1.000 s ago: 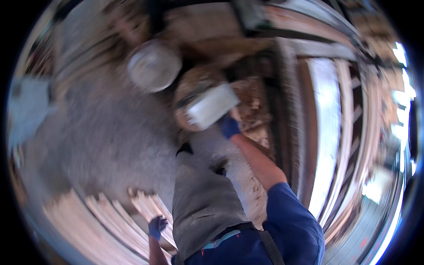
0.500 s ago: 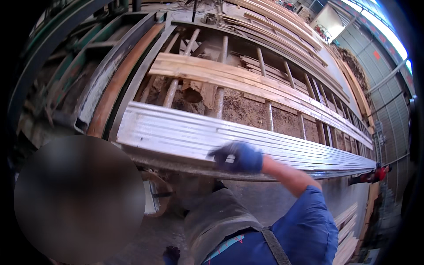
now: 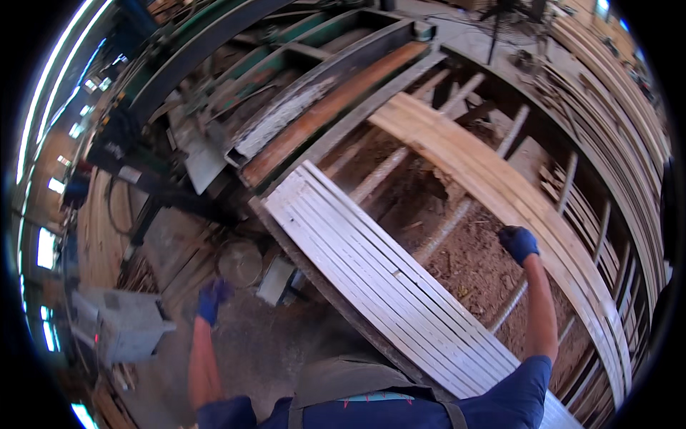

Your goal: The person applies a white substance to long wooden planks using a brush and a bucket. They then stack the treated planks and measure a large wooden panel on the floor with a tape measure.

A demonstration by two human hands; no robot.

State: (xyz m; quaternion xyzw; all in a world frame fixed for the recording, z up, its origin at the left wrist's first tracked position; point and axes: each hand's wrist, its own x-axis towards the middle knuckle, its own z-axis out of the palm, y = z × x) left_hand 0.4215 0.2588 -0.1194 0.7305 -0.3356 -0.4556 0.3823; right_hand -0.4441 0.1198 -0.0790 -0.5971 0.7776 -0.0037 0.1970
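My right hand point(image 3: 519, 244), in a dark blue glove, is held over the gap beside the bare wooden planks point(image 3: 475, 164). Its fingers are curled in, and nothing shows in them. Near the right forearm lies a row of long white-faced boards point(image 3: 371, 250), side by side on the metal roller rack point(image 3: 379, 175). My left hand point(image 3: 212, 300), also gloved in blue, hangs over the floor at the left, away from the boards. It is slightly blurred, its fingers look loosely apart, and it holds nothing I can see.
A rust-brown beam point(image 3: 336, 111) and green machine frame point(image 3: 286, 61) stand beyond the rack's end. Sawdust and scraps point(image 3: 479, 264) lie below the rollers. A grey metal box point(image 3: 128, 325) and round bucket point(image 3: 239, 262) are at the left. Stacked timber point(image 3: 607, 93) runs along the far right.
The view has swung to the left. My right hand has gone from above the white boards to beside the bare planks. The left hand has risen out to the left side.
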